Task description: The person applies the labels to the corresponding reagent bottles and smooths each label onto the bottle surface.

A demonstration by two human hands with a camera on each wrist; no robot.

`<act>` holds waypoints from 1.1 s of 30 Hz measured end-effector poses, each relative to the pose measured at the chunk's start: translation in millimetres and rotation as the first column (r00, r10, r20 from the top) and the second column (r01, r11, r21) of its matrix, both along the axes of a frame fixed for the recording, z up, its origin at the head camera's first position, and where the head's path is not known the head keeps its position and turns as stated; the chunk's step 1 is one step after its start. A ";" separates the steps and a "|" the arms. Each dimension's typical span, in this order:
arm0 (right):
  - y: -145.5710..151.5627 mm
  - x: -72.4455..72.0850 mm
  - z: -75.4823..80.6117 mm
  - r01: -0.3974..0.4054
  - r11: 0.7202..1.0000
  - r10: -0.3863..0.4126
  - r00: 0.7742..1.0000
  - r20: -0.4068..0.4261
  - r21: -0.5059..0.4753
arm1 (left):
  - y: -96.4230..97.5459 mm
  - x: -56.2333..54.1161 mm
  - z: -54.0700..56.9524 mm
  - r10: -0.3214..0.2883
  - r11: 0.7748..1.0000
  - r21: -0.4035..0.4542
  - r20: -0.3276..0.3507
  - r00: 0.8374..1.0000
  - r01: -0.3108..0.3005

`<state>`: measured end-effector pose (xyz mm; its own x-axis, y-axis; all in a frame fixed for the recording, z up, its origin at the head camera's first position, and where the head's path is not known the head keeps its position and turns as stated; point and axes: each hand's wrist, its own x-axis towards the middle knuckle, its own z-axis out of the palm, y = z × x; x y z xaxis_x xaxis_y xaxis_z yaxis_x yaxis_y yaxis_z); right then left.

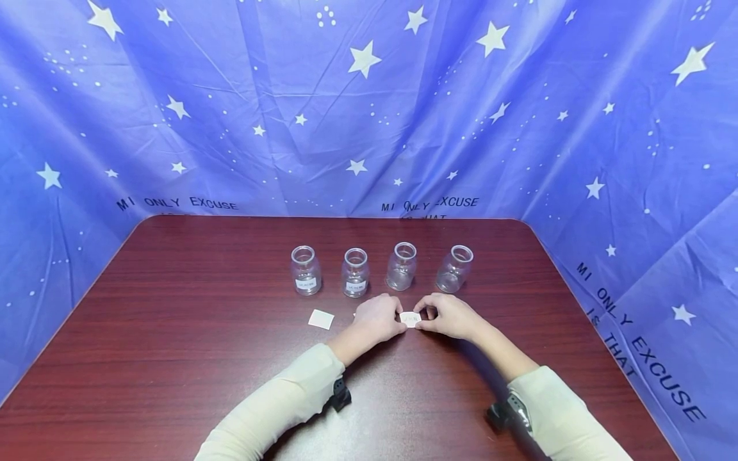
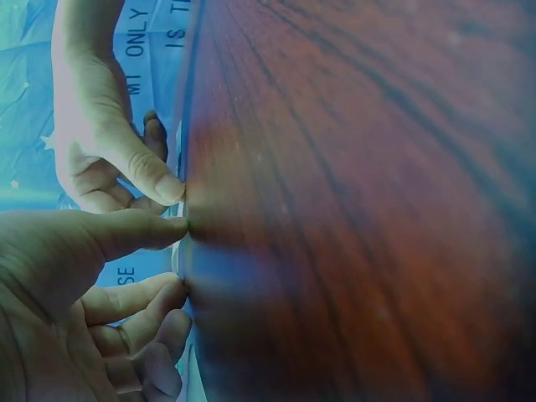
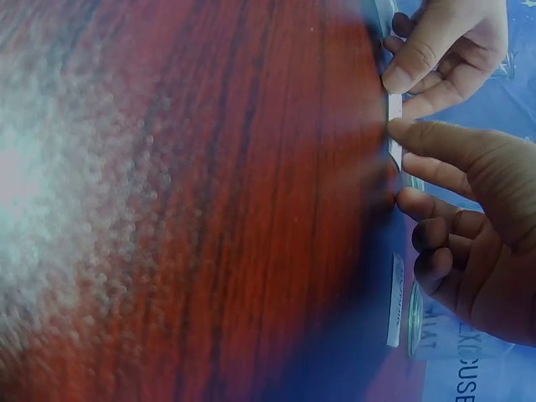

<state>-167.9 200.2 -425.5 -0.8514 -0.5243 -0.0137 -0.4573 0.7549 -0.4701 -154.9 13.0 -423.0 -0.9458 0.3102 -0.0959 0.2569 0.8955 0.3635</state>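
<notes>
Dark red table before star-printed blue cloth, seen from the head: left hand and right hand, fingers nearly together, each pinch one end of a white label, four glass jars beyond the grip. From the left wrist, uneven pulling looks likely to crease it. From the right wrist, the hands sit close, so bumping could knock it askew.

From my end, four jars stand in a row on the table, a curtain behind it. Labels sit on the two leftmost jars. Before the third, I see a slip between left hand and right hand; a loose card lies left of both.
</notes>
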 end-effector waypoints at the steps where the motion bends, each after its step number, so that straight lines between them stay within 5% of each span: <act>1: 0.1 -0.3 -0.3 -0.004 1.000 0.004 1.000 0.000 -0.001 | -0.4 -0.1 0.0 -0.001 1.000 0.002 -0.004 1.000 0.001; 12: -3.3 -2.0 -0.4 -0.034 0.999 0.034 0.999 0.031 -0.002 | -5.8 -0.2 1.9 -0.052 0.998 0.029 -0.044 0.998 0.053; 20: -3.9 -1.7 3.2 -0.013 0.999 0.014 1.000 0.010 -0.046 | -14.0 -3.4 2.2 -0.045 0.989 0.140 -0.026 0.999 0.049; 33: -11.2 -3.1 6.8 0.037 0.997 -0.037 0.999 0.005 -0.070 | -25.8 -7.6 -4.6 -0.090 0.928 0.363 0.007 0.996 0.082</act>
